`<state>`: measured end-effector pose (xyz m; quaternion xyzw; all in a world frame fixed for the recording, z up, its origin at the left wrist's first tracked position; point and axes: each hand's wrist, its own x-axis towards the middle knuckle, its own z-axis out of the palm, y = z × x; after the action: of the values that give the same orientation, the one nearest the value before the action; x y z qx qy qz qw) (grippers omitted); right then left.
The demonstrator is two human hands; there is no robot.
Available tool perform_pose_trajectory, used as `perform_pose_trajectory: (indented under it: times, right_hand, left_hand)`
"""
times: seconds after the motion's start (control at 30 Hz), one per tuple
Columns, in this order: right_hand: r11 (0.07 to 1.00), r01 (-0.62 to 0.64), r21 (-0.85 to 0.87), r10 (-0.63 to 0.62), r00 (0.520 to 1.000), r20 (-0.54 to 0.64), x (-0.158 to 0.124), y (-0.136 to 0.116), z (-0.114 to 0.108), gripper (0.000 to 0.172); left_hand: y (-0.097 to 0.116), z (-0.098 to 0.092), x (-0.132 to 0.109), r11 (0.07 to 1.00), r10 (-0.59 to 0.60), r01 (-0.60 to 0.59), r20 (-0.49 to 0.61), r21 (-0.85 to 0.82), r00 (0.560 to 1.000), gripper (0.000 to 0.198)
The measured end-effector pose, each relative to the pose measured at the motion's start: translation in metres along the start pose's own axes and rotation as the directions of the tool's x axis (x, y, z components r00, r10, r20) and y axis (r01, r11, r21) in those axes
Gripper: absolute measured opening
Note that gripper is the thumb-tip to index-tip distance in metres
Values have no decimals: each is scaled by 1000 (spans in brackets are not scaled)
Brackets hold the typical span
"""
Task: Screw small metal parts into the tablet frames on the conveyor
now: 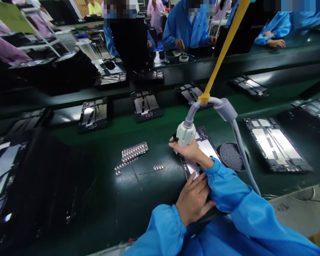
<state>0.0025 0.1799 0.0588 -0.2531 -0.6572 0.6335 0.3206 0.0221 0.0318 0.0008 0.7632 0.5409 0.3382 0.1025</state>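
My right hand (188,149) is closed around a pale electric screwdriver (186,133), held upright with its tip hidden behind the hand. A grey corrugated hose curves from its top, and a yellow strap (224,53) carries it from above. Beneath both hands lies an opened tablet (206,146) with silver panels and a black frame. At the tablet's near end, my left hand (194,199) grips its edge, fingers bent over it. Small metal-and-black parts (134,152) lie in rows on the green bench to the left, with a smaller strip of them (158,167) closer by.
A round black mesh dish (233,156) sits right of the tablet, near the hanging grey hose (241,153). Another opened tablet (276,144) lies farther right. More tablets (145,105) line the bench behind. Dark stacked units stand at left. Co-workers in blue (189,28) sit opposite.
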Motion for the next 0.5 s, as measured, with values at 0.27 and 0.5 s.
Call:
perform_pose_trajectory:
  times: [0.27, 0.5]
  right_hand:
    - [997, -68, 39, 65, 996, 52, -30, -41, -64, 28]
    - [996, -48, 80, -18, 749, 663, -109, -33, -149, 34]
  left_hand:
    - [-23, -12, -11, 971, 42, -51, 46, 232, 998, 42]
    - [-40, -33, -24, 963, 68, -69, 14, 261, 998, 44]
